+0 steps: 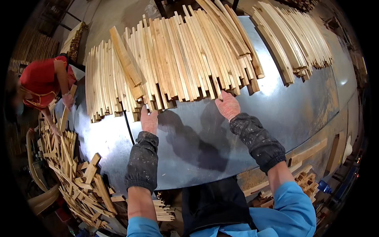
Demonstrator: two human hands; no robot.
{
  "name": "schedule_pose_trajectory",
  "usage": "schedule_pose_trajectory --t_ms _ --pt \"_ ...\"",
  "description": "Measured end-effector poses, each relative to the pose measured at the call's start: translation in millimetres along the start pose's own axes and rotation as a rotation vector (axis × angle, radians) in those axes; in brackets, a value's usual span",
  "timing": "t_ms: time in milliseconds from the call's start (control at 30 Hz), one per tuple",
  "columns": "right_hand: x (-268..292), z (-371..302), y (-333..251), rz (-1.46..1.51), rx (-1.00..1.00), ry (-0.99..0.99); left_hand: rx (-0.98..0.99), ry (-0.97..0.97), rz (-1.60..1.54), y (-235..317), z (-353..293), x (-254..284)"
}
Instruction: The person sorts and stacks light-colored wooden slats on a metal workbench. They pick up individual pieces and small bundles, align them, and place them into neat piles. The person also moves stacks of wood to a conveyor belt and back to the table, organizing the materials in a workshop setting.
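Observation:
A broad row of light wooden strips (173, 59) lies side by side on a grey metal tabletop (272, 122), their near ends uneven. My left hand (149, 120), in a pinkish knit glove, is at the near ends left of the row's middle, its fingers closed about a strip end. Farther right, my right hand (228, 106), gloved the same way, has its fingers curled at another strip's near end. Parts of the fingers on both hands are hidden by the wood or turned away. A wider board (125, 57) lies aslant on top of the row at left.
A second stack of strips (292, 39) lies at the far right. Loose offcuts (85, 181) heap at the lower left, where a co-worker in red (43, 83) handles a piece. More wood blocks (306, 183) sit below the table's near right edge.

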State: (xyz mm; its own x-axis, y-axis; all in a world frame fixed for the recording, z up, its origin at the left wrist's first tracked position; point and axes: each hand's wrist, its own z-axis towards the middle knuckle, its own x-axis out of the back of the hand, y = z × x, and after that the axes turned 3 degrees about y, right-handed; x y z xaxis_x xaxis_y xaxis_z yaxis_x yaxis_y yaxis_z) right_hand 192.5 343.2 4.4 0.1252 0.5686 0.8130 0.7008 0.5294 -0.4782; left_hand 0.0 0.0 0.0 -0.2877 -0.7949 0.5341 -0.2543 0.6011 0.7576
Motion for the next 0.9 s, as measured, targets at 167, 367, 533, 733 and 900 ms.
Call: schedule_pose_trajectory --t_ms 167,367,533,733,900 --pt "16.4 22.6 -28.0 -0.104 0.008 -0.094 -0.019 0.107 0.116 16.5 26.2 -2.1" --pt "15.3 39.1 -22.4 -0.231 0.065 -0.135 -0.002 0.021 0.171 -0.4 56.0 -6.8" --pt "-2.1 33.8 -21.4 -0.241 0.044 -0.109 -0.062 0.085 0.088 -42.3 67.6 -8.5" --pt "4.4 -26.5 1.4 -0.085 0.044 -0.032 -0.108 0.073 0.143 -15.3 -15.2 -8.5" --pt "-2.9 -151.3 47.6 -0.037 0.001 -0.041 -0.054 0.071 0.101 -58.1 -146.3 7.9"
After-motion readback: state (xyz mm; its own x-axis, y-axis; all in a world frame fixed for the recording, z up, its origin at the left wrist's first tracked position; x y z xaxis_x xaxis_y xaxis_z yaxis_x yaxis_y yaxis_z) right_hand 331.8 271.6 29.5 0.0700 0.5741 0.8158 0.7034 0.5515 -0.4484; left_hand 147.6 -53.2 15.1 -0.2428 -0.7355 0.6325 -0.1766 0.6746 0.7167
